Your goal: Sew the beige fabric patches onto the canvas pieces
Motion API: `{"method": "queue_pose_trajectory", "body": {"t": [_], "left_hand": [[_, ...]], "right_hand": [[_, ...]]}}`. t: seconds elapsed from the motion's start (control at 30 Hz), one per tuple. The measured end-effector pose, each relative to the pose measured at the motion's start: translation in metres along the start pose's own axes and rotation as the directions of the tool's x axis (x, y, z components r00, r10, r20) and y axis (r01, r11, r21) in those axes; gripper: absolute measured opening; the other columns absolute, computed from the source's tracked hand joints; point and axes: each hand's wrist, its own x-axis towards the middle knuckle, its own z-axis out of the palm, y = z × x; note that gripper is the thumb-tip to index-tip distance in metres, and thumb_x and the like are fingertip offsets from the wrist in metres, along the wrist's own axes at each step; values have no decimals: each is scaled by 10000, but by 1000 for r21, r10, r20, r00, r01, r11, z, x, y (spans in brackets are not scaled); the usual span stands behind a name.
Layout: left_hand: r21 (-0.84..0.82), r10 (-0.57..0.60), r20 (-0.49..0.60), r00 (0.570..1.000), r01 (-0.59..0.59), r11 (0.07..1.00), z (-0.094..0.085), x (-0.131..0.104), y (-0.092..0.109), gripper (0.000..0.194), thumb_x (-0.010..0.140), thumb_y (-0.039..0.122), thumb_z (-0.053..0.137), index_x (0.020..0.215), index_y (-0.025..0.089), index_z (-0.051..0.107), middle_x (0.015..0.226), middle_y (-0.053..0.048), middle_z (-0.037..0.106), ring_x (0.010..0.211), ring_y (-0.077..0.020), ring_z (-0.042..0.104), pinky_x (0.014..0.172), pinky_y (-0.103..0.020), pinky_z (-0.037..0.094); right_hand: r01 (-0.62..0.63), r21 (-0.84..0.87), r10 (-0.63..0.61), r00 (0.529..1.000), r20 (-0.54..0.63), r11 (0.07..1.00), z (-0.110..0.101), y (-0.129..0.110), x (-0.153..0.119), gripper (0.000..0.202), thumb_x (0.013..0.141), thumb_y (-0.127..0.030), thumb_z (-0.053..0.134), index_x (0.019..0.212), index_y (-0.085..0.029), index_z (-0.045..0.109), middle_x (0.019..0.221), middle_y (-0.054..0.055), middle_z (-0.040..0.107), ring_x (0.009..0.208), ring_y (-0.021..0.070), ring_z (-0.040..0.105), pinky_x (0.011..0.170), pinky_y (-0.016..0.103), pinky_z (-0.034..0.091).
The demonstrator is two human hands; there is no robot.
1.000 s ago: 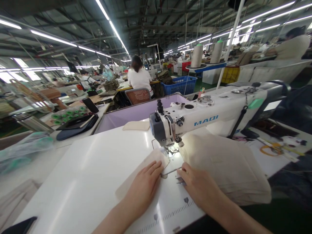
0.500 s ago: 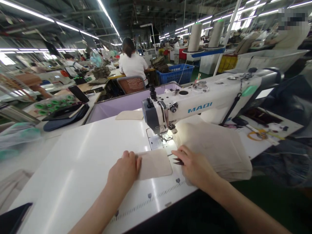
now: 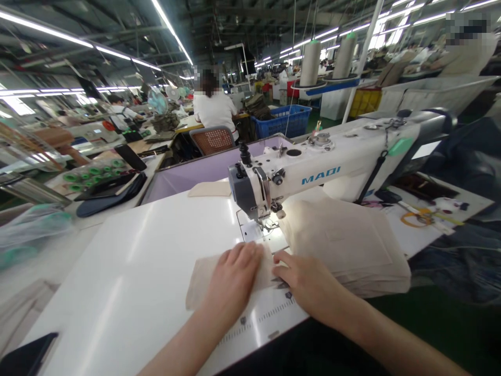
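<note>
Under the left fingers lies beige fabric.

Close to the ruled near edge of the white table, the left hand lies spread on a beige fabric piece, and the right hand, gripping pointed snips, is at the piece's right end. The sewing machine extends in from the right edge, with a fabric stack beside it overhanging the near edge. Another beige piece lies by the far edge.
</note>
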Motion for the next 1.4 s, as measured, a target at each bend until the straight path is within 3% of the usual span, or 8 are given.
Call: {"method": "queue_pose_trajectory", "body": {"t": [0.07, 0.17, 0.43, 0.73, 1.1, 1.4], "left_hand": [[-29, 92, -138, 986, -97, 995, 14, 6, 5, 370, 1006, 198, 459, 1364, 169, 545, 1387, -131, 602, 1282, -294, 552, 1019, -439, 506], [-47, 73, -197, 978, -84, 995, 28, 19, 6, 378, 1014, 264, 495, 1368, 140, 543, 1362, -127, 626, 1268, -291, 562, 1043, -433, 495], [-101, 47, -226, 973, -71, 992, 37, 39, -10, 332, 1016, 275, 498, 1304, 143, 594, 1356, -127, 628, 1282, -286, 561, 1062, -432, 503], [-133, 61, -239, 969, -95, 987, 41, 42, -17, 385, 1035, 308, 441, 1369, 156, 557, 1361, -139, 624, 1284, -289, 563, 1052, -458, 521], [-160, 73, -194, 978, -105, 981, 31, 42, -15, 357, 1021, 247, 458, 1356, 202, 577, 1331, -120, 625, 1264, -297, 560, 1019, -483, 541], [-117, 110, -232, 967, -140, 983, 35, 39, -21, 386, 1027, 274, 469, 1384, 179, 580, 1374, -146, 616, 1287, -318, 569, 1044, -512, 538]], "right_hand": [[17, -14, -17, 1000, 11, 1000, 0, 0, 2, 292, 968, -31, 482, 1134, -157, 688, 1208, 86, 659, 938, 209, 657, 754, 298, 500], [1, -39, 0, 1000, 26, 999, -1, 5, 10, 256, 957, -23, 506, 1103, -150, 673, 1095, 63, 685, 884, 217, 662, 716, 307, 492], [-26, -48, 25, 999, -37, 998, -4, 20, 27, 176, 964, -66, 552, 998, -187, 676, 1025, 32, 691, 830, 199, 663, 640, 296, 420], [-37, -5, 36, 997, -62, 999, 1, 24, 31, 181, 967, -72, 555, 1014, -198, 676, 1034, 27, 696, 855, 195, 656, 653, 286, 396], [-21, -41, 19, 999, -43, 999, -4, 19, 30, 180, 956, -73, 561, 1046, -185, 669, 1045, 42, 702, 859, 211, 663, 635, 305, 405], [3, -57, -6, 999, -52, 998, -5, 20, 32, 158, 963, -78, 559, 1016, -181, 666, 1037, 36, 706, 850, 210, 665, 626, 307, 402]]}}
